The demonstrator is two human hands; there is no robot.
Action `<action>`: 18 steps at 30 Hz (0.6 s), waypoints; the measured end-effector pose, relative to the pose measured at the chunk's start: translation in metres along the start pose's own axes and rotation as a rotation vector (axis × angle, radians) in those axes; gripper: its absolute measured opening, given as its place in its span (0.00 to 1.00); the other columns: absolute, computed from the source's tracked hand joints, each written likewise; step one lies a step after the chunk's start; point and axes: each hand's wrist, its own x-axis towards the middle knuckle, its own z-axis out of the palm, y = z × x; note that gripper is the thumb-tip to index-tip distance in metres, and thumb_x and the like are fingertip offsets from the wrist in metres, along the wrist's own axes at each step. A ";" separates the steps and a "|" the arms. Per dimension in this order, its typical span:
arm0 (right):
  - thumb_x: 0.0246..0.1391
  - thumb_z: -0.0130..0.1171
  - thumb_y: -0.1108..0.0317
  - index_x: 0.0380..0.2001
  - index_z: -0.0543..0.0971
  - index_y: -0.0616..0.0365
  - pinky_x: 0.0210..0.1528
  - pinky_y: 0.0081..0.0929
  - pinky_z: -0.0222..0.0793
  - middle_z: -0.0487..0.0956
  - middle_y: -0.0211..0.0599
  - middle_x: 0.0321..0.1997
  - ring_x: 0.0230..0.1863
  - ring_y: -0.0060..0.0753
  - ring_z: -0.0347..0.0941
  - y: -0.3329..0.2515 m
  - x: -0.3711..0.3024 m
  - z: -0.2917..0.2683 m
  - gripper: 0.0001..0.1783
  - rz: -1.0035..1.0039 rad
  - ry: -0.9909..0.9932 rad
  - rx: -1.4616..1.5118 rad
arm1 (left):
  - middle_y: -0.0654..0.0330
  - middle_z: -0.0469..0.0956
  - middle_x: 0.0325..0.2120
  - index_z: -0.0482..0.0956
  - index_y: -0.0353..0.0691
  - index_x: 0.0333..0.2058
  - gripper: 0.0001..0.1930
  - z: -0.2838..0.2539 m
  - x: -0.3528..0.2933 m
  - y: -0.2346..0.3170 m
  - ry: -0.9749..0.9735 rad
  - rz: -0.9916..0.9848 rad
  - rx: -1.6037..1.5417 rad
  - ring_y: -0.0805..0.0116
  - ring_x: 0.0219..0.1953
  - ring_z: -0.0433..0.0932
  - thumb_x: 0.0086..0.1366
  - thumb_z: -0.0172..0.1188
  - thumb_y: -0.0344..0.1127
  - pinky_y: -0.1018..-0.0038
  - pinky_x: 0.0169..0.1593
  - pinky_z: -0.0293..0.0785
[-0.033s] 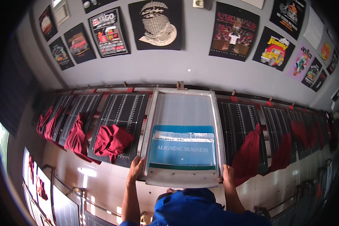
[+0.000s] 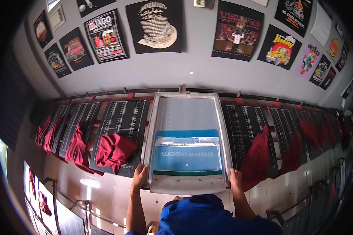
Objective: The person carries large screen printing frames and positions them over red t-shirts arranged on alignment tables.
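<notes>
Screen frame (image 2: pixel 189 185) is clasped at its near corners by left hand (image 2: pixel 139 177) and right hand (image 2: pixel 235 179); its stiff-looking rim (image 2: pixel 223 137) should be held, the stretched mesh (image 2: pixel 186 113) being likely fragile.

Underside of frame (image 2: pixel 188 185) hidden, shirt (image 2: pixel 202 215) cropped
</notes>
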 end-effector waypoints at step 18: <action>0.52 0.52 0.55 0.20 0.73 0.68 0.24 0.39 0.62 0.69 0.44 0.17 0.21 0.32 0.65 -0.029 0.026 0.022 0.22 -0.064 0.092 -0.001 | 0.39 0.69 0.56 0.61 0.20 0.59 0.38 0.006 0.039 0.008 0.000 -0.059 -0.012 0.59 0.59 0.68 0.65 0.58 0.50 0.71 0.60 0.62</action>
